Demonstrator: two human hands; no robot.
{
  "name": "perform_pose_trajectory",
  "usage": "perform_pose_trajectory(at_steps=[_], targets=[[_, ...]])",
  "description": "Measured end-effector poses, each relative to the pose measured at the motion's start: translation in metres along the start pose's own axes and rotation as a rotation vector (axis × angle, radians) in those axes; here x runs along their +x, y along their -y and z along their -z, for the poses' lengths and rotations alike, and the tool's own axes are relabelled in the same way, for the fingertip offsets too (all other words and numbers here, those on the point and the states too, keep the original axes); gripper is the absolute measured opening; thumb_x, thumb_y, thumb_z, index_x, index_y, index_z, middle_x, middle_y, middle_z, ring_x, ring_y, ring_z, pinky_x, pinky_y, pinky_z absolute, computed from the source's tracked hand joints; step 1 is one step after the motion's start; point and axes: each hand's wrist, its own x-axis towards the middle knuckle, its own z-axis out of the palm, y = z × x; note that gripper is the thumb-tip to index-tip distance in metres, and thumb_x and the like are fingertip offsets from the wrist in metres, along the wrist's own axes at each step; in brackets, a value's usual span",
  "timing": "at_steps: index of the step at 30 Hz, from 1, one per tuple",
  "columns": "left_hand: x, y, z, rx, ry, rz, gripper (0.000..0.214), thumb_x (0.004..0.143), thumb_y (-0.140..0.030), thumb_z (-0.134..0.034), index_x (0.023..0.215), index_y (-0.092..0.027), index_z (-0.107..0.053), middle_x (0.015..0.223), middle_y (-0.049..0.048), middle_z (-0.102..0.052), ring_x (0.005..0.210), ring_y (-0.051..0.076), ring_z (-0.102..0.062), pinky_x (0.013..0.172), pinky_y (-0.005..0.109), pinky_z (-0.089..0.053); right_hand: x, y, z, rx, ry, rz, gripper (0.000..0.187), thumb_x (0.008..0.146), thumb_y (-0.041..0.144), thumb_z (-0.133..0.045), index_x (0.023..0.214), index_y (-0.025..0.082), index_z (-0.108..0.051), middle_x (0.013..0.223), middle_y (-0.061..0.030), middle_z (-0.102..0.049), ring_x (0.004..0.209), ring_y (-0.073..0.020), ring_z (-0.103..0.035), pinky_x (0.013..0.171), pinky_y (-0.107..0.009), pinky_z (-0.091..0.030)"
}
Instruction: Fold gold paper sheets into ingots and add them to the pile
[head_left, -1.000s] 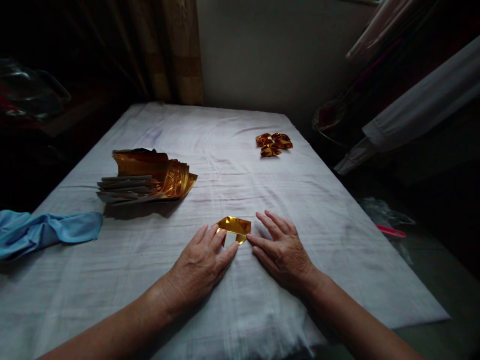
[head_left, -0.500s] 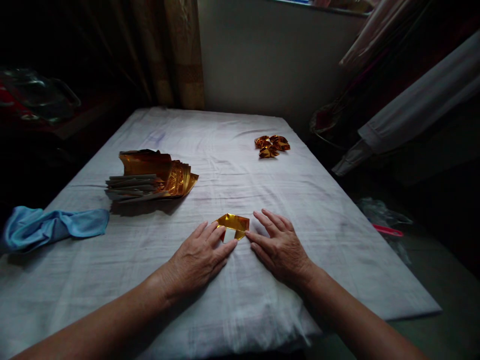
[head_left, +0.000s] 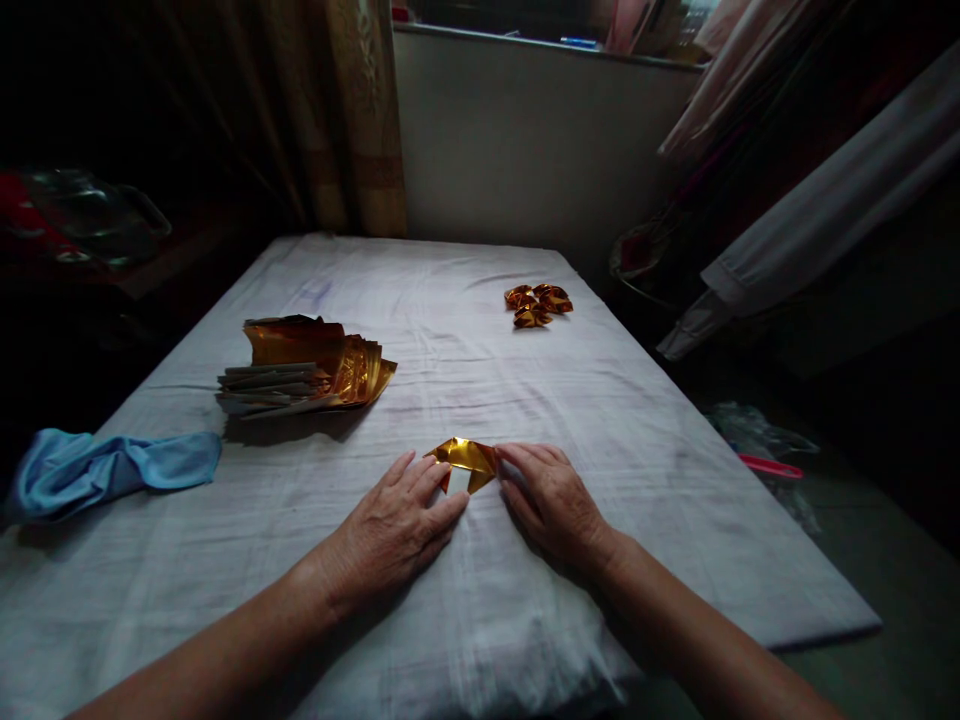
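Observation:
A small sheet of gold foil paper (head_left: pixel 466 457), partly folded with its white back showing, lies on the white cloth-covered table (head_left: pixel 480 370) in front of me. My left hand (head_left: pixel 401 520) lies flat with its fingers stretched out, the fingertips pressing the sheet's left part. My right hand (head_left: pixel 551 497) is at the sheet's right end, its fingers bent and closed on that edge, which is lifted and turned inward.
A fanned stack of gold sheets (head_left: pixel 311 365) sits at the left middle of the table. Several folded gold pieces (head_left: pixel 537 303) lie at the far right. A blue cloth (head_left: pixel 112 465) lies at the left edge. A wall and curtains stand behind.
My right hand went from lying flat beside the sheet to closing its fingers on the right edge and folding it inward. The left hand stayed put. The camera tilted up slightly.

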Motion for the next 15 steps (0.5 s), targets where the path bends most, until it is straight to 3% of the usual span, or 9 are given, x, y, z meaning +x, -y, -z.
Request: perform_pose_trajectory(at_steps=[5,10,15], targets=[[0.001,0.002,-0.002,-0.026,-0.013,-0.001,0.029,0.098,-0.025,-0.049,0.125,-0.025,-0.059,0.130,0.0115,-0.056,0.127,0.028,-0.049,0.113,0.052,-0.032,0.007,0.009,-0.012,-0.016,0.058,0.105,0.029,0.094,0.017,-0.054,0.121,0.022,-0.064,0.123,-0.0064,-0.072,0.113,-0.0281,-0.063,0.095,-0.046,-0.047],[0.002,0.005,0.000,-0.054,-0.006,0.003,0.028,0.095,-0.026,-0.054,0.122,-0.027,-0.060,0.129,0.0103,-0.054,0.125,0.028,-0.049,0.111,0.052,-0.034,0.008,0.010,-0.010,0.027,0.080,0.093,0.033,0.094,0.016,-0.053,0.126,0.018,-0.061,0.123,-0.0073,-0.072,0.110,-0.0263,-0.064,0.094,-0.044,-0.048],[0.008,0.009,0.004,-0.054,0.001,-0.004,0.020,0.094,-0.025,-0.056,0.113,-0.026,-0.064,0.115,0.0084,-0.058,0.106,0.025,-0.056,0.098,0.046,-0.045,0.007,0.006,-0.007,0.004,0.048,0.092,0.026,0.095,0.020,-0.055,0.118,0.021,-0.067,0.118,-0.0065,-0.074,0.103,-0.0243,-0.066,0.090,-0.042,-0.049]])
